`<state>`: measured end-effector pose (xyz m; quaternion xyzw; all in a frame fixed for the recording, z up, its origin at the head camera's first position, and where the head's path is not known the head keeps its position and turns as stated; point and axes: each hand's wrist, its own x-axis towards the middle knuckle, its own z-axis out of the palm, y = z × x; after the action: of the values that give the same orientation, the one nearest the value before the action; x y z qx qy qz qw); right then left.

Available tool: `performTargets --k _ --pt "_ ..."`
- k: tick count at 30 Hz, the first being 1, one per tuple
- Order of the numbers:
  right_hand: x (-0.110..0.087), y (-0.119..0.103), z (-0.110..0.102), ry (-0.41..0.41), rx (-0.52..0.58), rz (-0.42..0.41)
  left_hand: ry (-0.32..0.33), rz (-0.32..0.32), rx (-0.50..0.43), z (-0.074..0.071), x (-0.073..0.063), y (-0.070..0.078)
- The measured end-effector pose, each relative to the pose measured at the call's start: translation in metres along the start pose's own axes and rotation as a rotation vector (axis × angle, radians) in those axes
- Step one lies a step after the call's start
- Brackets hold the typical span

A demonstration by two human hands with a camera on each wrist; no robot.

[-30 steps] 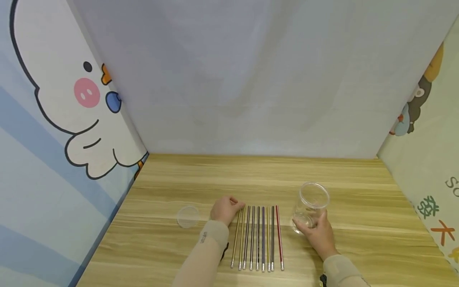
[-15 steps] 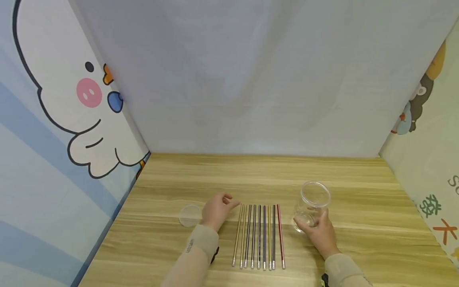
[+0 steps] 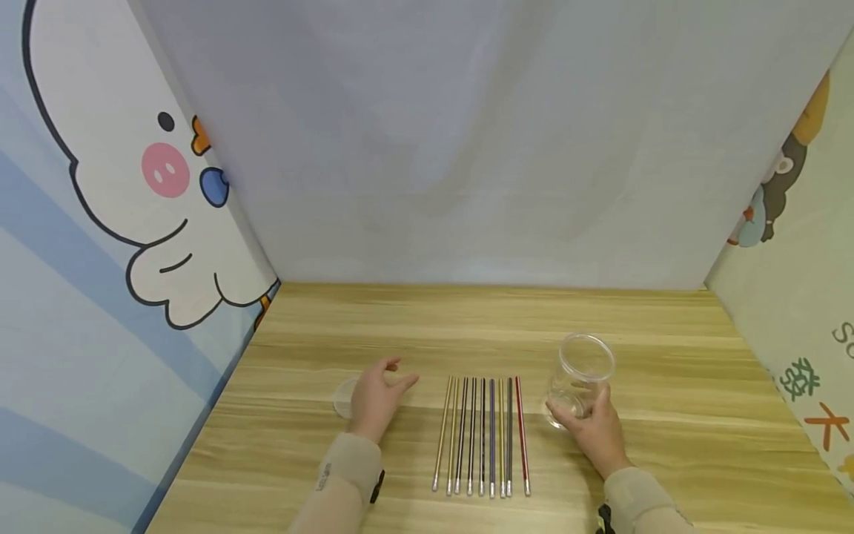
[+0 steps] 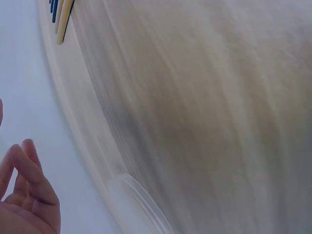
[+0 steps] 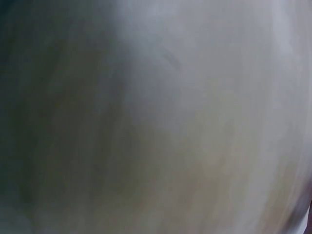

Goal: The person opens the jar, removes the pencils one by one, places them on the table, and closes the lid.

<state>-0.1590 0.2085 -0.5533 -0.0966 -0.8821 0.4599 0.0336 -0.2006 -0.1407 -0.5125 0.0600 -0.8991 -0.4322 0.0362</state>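
Several pencils [image 3: 471, 437] lie side by side on the table in the head view, eraser ends toward the person. A red pencil [image 3: 523, 437] is at the row's right end. My left hand [image 3: 377, 397] is left of the row, thumb and fingers apart, holding nothing. Partly hidden behind it is a clear round lid [image 3: 342, 398], whose rim also shows low in the left wrist view. To the right of the pencils, my right hand [image 3: 596, 434] grips a clear plastic jar [image 3: 579, 374] low on its side; the jar stands upright. Only blurred surfaces show in the right wrist view.
The wooden table [image 3: 400, 319] meets a pale back curtain [image 3: 434, 148]. Printed cartoon panels stand at both sides, the left panel [image 3: 167, 222] with a white bird and the right panel [image 3: 800, 297] with lettering.
My left hand has left the top of the leftmost pencil and moved left, over toward the lid, its fingers spreading. The right hand and the jar have stayed in place.
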Motion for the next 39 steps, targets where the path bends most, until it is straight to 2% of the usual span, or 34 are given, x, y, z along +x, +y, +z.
performTargets --k 5,10,16,24,30,34,39 --pt "0.0 0.0 0.0 -0.015 0.019 0.003 0.074 -0.023 -0.022 -0.009 -0.002 -0.014" --pt "0.001 0.001 0.0 -0.018 0.026 0.006 0.1 -0.052 -0.051 -0.016 -0.007 -0.027" --pt "0.001 0.001 -0.002 -0.023 0.031 0.001 0.139 -0.123 -0.068 -0.021 -0.011 -0.041" --pt "0.001 0.001 0.0 -0.016 0.047 -0.015 0.114 -0.231 -0.063 -0.025 -0.008 -0.058" --pt "0.002 0.002 0.0 -0.01 0.064 -0.039 0.107 -0.235 -0.031 -0.024 -0.006 -0.064" --pt "0.001 0.002 -0.001 -0.019 0.07 -0.035 0.074 -0.25 -0.043 -0.023 -0.006 -0.066" --pt "0.0 0.004 0.001 -0.04 0.077 -0.013 0.035 -0.245 -0.005 -0.023 -0.008 -0.069"
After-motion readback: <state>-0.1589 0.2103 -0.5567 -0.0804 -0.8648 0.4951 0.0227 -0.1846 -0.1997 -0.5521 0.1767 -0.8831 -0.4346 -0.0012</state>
